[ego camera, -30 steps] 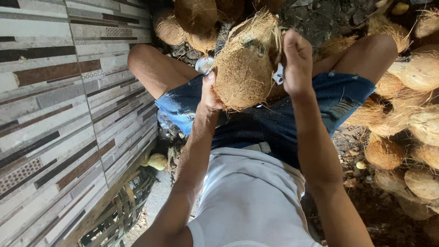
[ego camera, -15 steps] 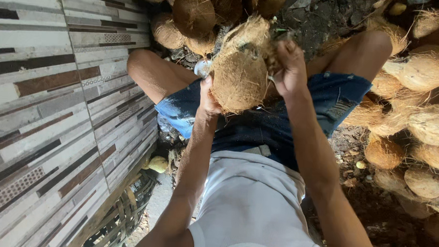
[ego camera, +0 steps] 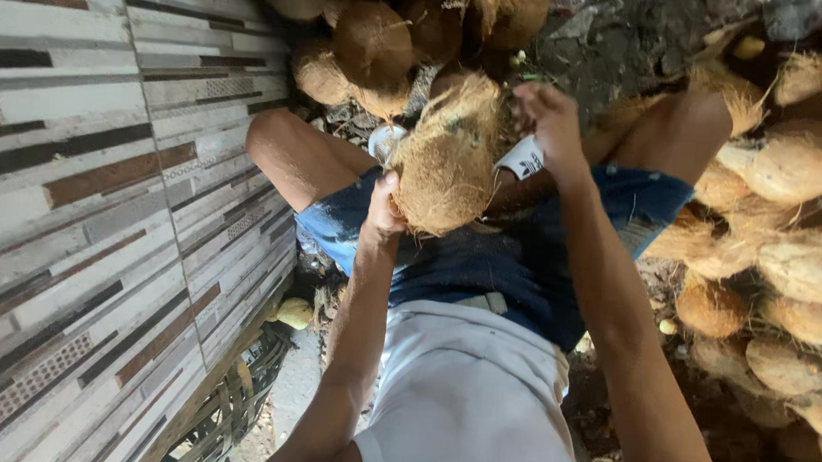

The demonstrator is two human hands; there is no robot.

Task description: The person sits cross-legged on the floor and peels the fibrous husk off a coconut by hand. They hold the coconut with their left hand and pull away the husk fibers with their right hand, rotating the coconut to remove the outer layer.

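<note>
A large, oval coconut (ego camera: 446, 159) with a dry, tan, hairy husk sits above the person's lap, between the knees, in front of the blue denim shorts (ego camera: 484, 262). The left hand (ego camera: 381, 216) presses against its lower left side, thumb up on the fibres, fingers wrapped behind it. The right hand (ego camera: 552, 126) sits at the upper right edge; its fingers are curled, though whether they grip husk or only touch it is hard to tell from this angle. More husked, fibrous coconuts (ego camera: 780, 238) lie heaped at the right and far ahead. A striped tiled wall (ego camera: 89, 198) fills the left. Compared with half a second ago, the right hand has slid off the coconut's top toward its right side.
</note>
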